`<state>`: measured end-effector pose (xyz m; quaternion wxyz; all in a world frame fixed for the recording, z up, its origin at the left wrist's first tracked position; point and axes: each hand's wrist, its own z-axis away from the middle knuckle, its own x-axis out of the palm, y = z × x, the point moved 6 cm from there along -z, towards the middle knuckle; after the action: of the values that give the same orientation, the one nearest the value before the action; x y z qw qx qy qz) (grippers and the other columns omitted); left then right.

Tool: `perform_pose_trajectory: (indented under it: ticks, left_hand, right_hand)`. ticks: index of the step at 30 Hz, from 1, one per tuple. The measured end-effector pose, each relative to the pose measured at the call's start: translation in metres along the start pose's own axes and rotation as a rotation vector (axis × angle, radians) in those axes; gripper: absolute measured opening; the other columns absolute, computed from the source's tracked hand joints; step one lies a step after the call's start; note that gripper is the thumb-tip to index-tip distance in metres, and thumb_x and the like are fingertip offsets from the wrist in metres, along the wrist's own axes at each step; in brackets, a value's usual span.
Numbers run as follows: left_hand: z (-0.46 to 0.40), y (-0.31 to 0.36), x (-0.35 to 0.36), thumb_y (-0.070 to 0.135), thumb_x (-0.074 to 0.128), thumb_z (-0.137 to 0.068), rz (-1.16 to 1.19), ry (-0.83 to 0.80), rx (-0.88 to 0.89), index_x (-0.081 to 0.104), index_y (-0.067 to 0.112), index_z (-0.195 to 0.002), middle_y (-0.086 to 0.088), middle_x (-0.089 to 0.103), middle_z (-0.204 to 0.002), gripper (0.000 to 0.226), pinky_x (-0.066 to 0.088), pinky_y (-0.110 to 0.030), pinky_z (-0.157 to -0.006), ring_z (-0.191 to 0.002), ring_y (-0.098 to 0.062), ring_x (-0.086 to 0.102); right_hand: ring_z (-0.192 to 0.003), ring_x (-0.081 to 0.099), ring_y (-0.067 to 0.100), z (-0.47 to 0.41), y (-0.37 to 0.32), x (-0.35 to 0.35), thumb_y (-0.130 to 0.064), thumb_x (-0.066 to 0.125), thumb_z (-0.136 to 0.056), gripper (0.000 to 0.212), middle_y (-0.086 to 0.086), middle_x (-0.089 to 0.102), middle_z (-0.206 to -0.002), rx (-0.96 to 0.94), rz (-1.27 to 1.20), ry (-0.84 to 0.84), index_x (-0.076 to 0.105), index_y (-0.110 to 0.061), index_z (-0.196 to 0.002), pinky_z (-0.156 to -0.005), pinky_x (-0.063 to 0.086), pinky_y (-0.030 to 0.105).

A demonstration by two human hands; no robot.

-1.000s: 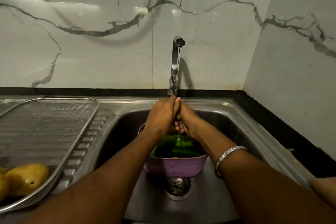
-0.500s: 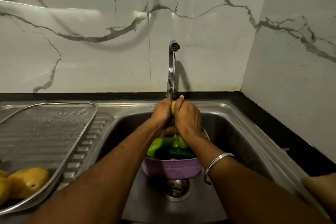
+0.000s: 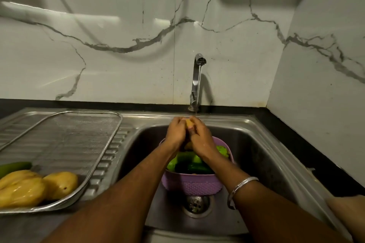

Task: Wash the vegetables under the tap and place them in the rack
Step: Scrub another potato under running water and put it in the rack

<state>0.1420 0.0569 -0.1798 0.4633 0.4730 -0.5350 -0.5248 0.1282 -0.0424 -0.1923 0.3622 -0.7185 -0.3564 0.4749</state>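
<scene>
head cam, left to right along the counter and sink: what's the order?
yellow vegetables in the mesh rack → left hand → right hand, both gripping a yellow vegetable under the tap, over the purple basket → bangle → black counter edge.

Dim, soft-focus view with glare streaks on the marble wall (image 3: 98, 16) and bowed wide-angle edges.

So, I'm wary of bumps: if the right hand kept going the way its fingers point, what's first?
Probably the tap: the right hand points up and away toward its base, though depth is unclear.
</scene>
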Motion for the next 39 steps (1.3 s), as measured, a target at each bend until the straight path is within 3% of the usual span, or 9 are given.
perform_pose_trajectory:
  ticks: [5, 10, 15, 20, 22, 25, 31, 36, 39]
  left_hand:
    - [0.012, 0.001, -0.003, 0.013, 0.046, -0.105, -0.308, -0.032, 0.224, 0.059, 0.014, -0.129, -0.008, 0.064, -0.122, 0.028, 0.056, -0.030, -0.090, -0.104, -0.015, 0.063]
    - [0.035, 0.011, -0.007, 0.011, 0.040, -0.107, -0.110, -0.076, 0.256, 0.065, 0.009, -0.116, -0.009, 0.067, -0.109, 0.026, 0.057, -0.021, -0.067, -0.089, -0.014, 0.066]
    - [0.037, -0.021, -0.013, 0.005, 0.049, -0.097, -0.492, -0.158, 0.007, 0.066, 0.007, -0.081, -0.006, 0.065, -0.068, 0.023, 0.056, -0.039, -0.071, -0.069, -0.027, 0.063]
    - [0.053, 0.045, -0.011, 0.025, 0.039, -0.109, -0.258, 0.080, 0.639, 0.061, 0.020, -0.122, 0.000, 0.066, -0.108, 0.026, 0.054, -0.019, -0.079, -0.096, -0.010, 0.065]
    - [0.040, 0.027, -0.008, 0.025, 0.040, -0.108, -0.315, 0.044, 0.488, 0.062, 0.016, -0.117, -0.006, 0.068, -0.104, 0.025, 0.056, -0.033, -0.084, -0.096, -0.019, 0.067]
    - [0.032, -0.034, -0.005, 0.011, 0.057, -0.094, -0.692, -0.253, 0.009, 0.068, -0.002, -0.102, -0.014, 0.067, -0.071, 0.019, 0.054, -0.042, -0.070, -0.077, -0.038, 0.069]
    - [0.049, 0.037, -0.008, 0.022, 0.040, -0.109, -0.166, 0.047, 0.477, 0.064, 0.012, -0.116, -0.007, 0.067, -0.100, 0.027, 0.054, -0.018, -0.066, -0.081, -0.006, 0.065]
    - [0.040, -0.023, -0.008, 0.018, 0.042, -0.108, -0.546, -0.140, 0.054, 0.064, 0.005, -0.090, -0.008, 0.063, -0.067, 0.031, 0.056, -0.033, -0.061, -0.064, -0.027, 0.067]
    - [0.039, 0.009, -0.009, 0.023, 0.044, -0.108, -0.423, -0.009, 0.367, 0.068, 0.015, -0.109, -0.002, 0.069, -0.088, 0.026, 0.060, -0.041, -0.076, -0.083, -0.023, 0.071]
  right_hand:
    - [-0.094, 0.070, 0.027, 0.005, 0.007, -0.020, -0.030, 0.043, -0.108, 0.030, 0.014, 0.070, -0.108, 0.207, -0.153, 0.085, 0.068, -0.015, -0.113, -0.082, 0.061, 0.046]
    - [-0.087, 0.068, 0.029, 0.012, -0.014, -0.041, -0.042, 0.039, -0.108, 0.047, 0.014, 0.073, -0.097, 0.030, 0.278, 0.303, 0.072, -0.009, -0.103, -0.080, 0.056, 0.041]
    - [-0.086, 0.070, 0.030, 0.022, 0.005, -0.010, -0.043, 0.029, -0.109, 0.056, 0.009, 0.070, -0.075, 0.171, 0.602, -0.124, 0.069, -0.008, -0.091, -0.075, 0.051, 0.034]
    - [-0.060, 0.060, 0.010, 0.031, -0.063, -0.049, -0.038, 0.035, -0.110, 0.042, -0.003, 0.062, -0.066, -0.342, 0.162, 0.504, 0.065, -0.019, -0.087, -0.054, 0.046, 0.025]
    - [-0.064, 0.060, 0.012, 0.021, -0.049, -0.041, -0.038, 0.034, -0.110, 0.044, -0.002, 0.061, -0.069, -0.247, 0.260, 0.344, 0.065, -0.017, -0.088, -0.058, 0.046, 0.030]
    - [-0.088, 0.070, 0.032, 0.023, 0.017, -0.002, -0.033, 0.034, -0.108, 0.046, 0.014, 0.074, -0.093, 0.108, 0.697, -0.307, 0.070, -0.009, -0.095, -0.078, 0.055, 0.040]
    - [-0.068, 0.058, 0.015, 0.027, -0.056, -0.050, -0.042, 0.033, -0.109, 0.044, -0.001, 0.063, -0.074, -0.190, 0.263, 0.453, 0.065, -0.020, -0.088, -0.061, 0.041, 0.032]
    - [-0.073, 0.065, 0.025, 0.032, 0.002, -0.016, -0.035, 0.037, -0.108, 0.045, 0.012, 0.069, -0.087, 0.222, 0.458, -0.188, 0.068, -0.003, -0.107, -0.069, 0.054, 0.033]
    - [-0.082, 0.066, 0.031, 0.021, -0.024, -0.039, -0.042, 0.035, -0.107, 0.051, 0.016, 0.071, -0.093, 0.069, 0.412, 0.162, 0.071, -0.008, -0.100, -0.074, 0.053, 0.038]
